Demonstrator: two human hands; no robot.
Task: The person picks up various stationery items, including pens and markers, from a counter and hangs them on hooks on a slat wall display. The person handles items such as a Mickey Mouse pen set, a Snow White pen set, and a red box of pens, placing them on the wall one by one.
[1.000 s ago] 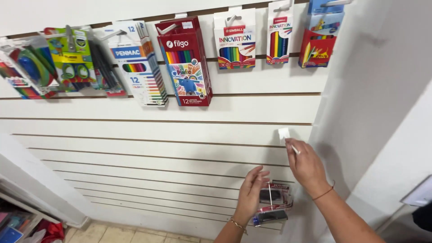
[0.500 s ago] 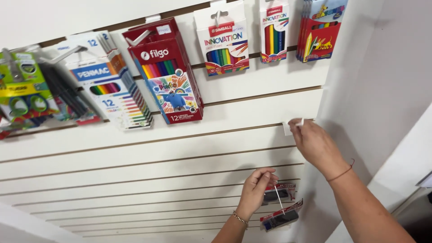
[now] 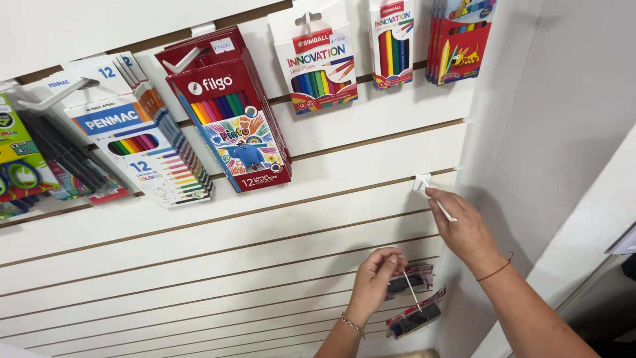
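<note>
gripping a white hook [image 3: 424, 183] set in the slat wall [image 3: 265, 225], the right hand [image 3: 464, 229] pinches it closed. below the hook, the left hand [image 3: 374, 282] pinches a thin peg [image 3: 412, 292] bearing small packets [image 3: 414, 301].

You have bare slatwall [image 3: 218, 258] open across the middle and lower left. Above, hanging coloured-pencil boxes [image 3: 228, 113] and their hooks jut out. The side wall [image 3: 550, 132] hems in your right hand [image 3: 467, 229]; small carded packs [image 3: 411, 301], possibly sharpeners, crowd your left hand [image 3: 374, 282].
</note>
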